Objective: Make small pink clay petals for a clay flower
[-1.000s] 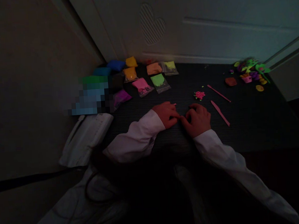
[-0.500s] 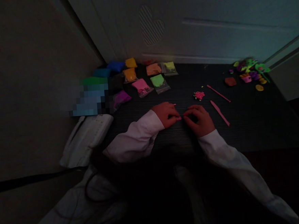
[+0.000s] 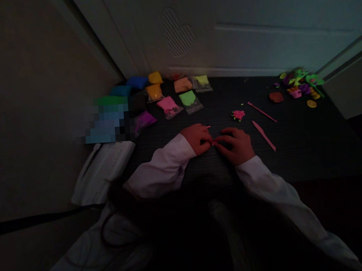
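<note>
My left hand (image 3: pixel 197 139) is closed in a pinch on a tiny piece of pink clay (image 3: pixel 213 143), just above the dark table. My right hand (image 3: pixel 236 145) meets it from the other side, thumb and forefinger pressed at the same clay. A short pink stick-like end (image 3: pixel 208 126) shows beyond my left knuckles; I cannot tell whether that hand holds it. Past my right fingers lies a pink clay flower with green leaves (image 3: pixel 238 115). To its right are a thin pink modelling tool (image 3: pixel 262 111) and a pink plastic clay knife (image 3: pixel 264 136).
Bags of coloured clay, including a pink bag (image 3: pixel 169 106) and a light green bag (image 3: pixel 189 100), lie at the back left. A reddish-brown lump (image 3: pixel 276 97) and several clay flowers (image 3: pixel 303 86) sit far right. A white object (image 3: pixel 104 171) stands at the left edge.
My right hand has moved left, and its fingertips now touch the pink clay at my left fingers. The whole view has shifted slightly.
</note>
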A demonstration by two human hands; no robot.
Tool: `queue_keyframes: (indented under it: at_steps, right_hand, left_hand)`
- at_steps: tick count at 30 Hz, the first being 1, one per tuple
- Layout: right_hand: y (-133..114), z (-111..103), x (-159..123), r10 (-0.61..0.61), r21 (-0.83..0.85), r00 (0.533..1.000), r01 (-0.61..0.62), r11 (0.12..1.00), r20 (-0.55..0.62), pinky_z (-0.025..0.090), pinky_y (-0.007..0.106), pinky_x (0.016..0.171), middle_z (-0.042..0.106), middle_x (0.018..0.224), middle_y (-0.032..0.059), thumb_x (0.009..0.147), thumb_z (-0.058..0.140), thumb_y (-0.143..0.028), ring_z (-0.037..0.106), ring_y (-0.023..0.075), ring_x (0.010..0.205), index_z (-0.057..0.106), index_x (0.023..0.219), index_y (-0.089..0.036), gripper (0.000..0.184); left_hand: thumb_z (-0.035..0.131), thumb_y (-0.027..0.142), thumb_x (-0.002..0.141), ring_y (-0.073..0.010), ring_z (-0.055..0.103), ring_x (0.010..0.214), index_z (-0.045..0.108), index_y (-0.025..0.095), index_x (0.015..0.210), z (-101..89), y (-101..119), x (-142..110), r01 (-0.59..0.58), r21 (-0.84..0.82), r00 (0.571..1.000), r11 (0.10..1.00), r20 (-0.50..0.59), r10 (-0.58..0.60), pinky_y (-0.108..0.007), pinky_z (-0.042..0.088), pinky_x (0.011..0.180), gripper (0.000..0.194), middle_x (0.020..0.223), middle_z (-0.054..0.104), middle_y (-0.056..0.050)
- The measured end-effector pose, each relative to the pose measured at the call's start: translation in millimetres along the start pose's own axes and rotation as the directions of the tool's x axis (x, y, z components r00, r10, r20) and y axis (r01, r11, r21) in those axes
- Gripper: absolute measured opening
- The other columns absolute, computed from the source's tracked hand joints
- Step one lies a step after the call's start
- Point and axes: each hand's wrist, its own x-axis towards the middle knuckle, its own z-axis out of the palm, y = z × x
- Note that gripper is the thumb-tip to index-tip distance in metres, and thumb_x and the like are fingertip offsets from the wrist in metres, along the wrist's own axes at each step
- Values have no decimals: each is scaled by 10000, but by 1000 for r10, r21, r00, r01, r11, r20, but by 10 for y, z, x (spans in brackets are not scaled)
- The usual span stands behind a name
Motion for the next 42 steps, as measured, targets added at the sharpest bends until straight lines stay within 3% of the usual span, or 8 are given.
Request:
queue_keyframes:
  at_steps: [16, 23, 42]
  right_hand:
    - [-33, -20, -2, 12, 5, 1000, -13, 1000, 16, 265, 365, 730, 493, 935, 29, 637, 496, -312, 397, 207, 889, 576, 784, -249, 179]
    - [5, -8, 2, 18, 49, 1000, -18, 999, -4, 276, 357, 739, 505, 925, 21, 628, 498, -272, 413, 198, 883, 573, 786, -245, 176]
    - [-32, -22, 7, 50, 47, 999, -50, 998, 1, 271, 360, 736, 512, 919, 26, 622, 492, -259, 413, 204, 881, 569, 723, -222, 132]
  left_hand:
    - [440, 190, 633, -116, 453, 685, 624, 227, 686, -28, 21, 9, 48, 18, 999, 999, 26, -48, -241, 359, 672, 195, 666, 547, 6]
    - [425, 204, 648, -117, 453, 690, 618, 226, 719, -22, -6, -4, 15, 32, 999, 999, 50, -16, -249, 352, 674, 207, 679, 545, -1]
    - [425, 189, 642, -112, 466, 696, 617, 221, 690, -25, 19, -6, 29, -14, 999, 999, 16, -28, -243, 365, 689, 201, 673, 549, 4]
